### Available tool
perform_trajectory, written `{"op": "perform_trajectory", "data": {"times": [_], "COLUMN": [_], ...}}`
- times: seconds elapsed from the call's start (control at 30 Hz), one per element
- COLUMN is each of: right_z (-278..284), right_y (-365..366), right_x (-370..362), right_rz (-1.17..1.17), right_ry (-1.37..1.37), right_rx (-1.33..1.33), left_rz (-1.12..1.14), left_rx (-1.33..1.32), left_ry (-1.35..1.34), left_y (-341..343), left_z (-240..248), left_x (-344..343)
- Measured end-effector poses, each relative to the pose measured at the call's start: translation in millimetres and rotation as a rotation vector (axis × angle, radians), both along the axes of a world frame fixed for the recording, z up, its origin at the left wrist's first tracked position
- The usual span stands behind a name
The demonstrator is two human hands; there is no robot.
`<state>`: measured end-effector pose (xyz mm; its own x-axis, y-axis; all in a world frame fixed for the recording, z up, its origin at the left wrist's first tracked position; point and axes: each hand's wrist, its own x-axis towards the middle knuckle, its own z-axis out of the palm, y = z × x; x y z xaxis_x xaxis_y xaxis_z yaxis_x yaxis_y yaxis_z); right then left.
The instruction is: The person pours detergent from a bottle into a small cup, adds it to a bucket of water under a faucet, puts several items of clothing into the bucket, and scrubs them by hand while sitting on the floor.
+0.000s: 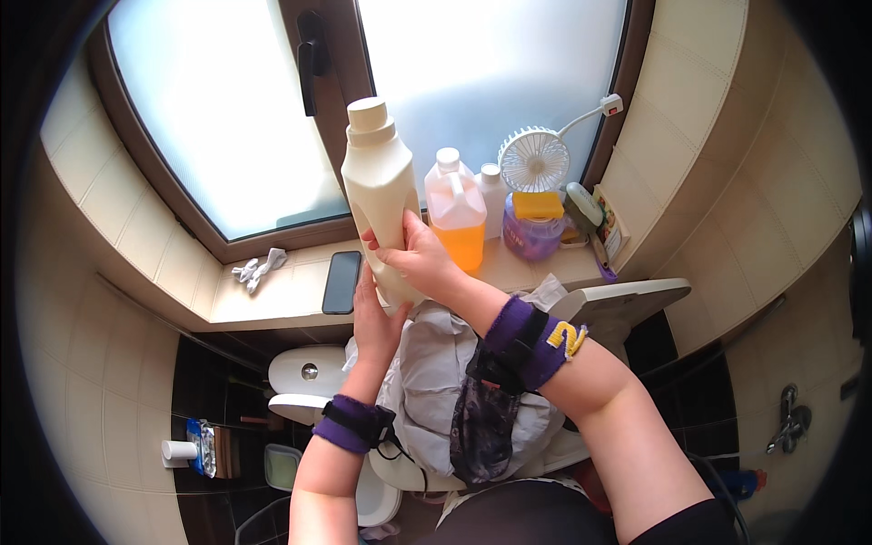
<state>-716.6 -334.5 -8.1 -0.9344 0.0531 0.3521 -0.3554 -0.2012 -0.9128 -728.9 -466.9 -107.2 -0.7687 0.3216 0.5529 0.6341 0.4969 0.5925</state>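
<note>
I hold a large cream plastic bottle (380, 177) with a screw cap, upright but slightly tilted, over the front of the window sill. My right hand (424, 259) is wrapped round its middle, by the handle. Against its lower left side lies my left hand (374, 322), fingers pointing up and closed on the bottle near its base. A clear jug of orange liquid (459, 232) stands just right of the bottle. To the left a dark phone (342, 282) lies on the sill. White cloth (427, 350) is heaped below my hands.
Along the sill stand a white bottle (491, 195), a purple tub (527, 232) with a yellow sponge (538, 205), and a small white fan (534, 160). A crumpled white item (260, 270) lies left. Below are a toilet cistern (304, 369) and a raised white lid (636, 298).
</note>
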Motion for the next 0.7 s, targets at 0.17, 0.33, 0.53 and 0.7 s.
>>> {"op": "perform_trajectory", "data": {"times": [0.17,0.33,0.53,0.7], "right_z": [-54.5,-89.2,-87.7,-85.4], "right_y": [8.4,23.3,38.6,52.5], "right_x": [-23.9,-32.7,-18.5,65.2], "right_rz": [-0.029,-0.037,-0.115,-0.214], "right_ry": [-0.12,-0.129,-0.088,-0.182], "right_rx": [0.045,0.096,0.161,0.317], "left_rz": [-0.056,-0.038,-0.073,-0.171], "left_rx": [-0.025,-0.041,0.063,0.064], "left_ry": [-0.134,-0.25,-0.439,-0.52], "left_y": [12.4,31.0,35.4,-13.0], "left_z": [-44.5,-61.1,-57.7,-80.4], "left_x": [-42.2,-49.3,-45.5,-27.6]}}
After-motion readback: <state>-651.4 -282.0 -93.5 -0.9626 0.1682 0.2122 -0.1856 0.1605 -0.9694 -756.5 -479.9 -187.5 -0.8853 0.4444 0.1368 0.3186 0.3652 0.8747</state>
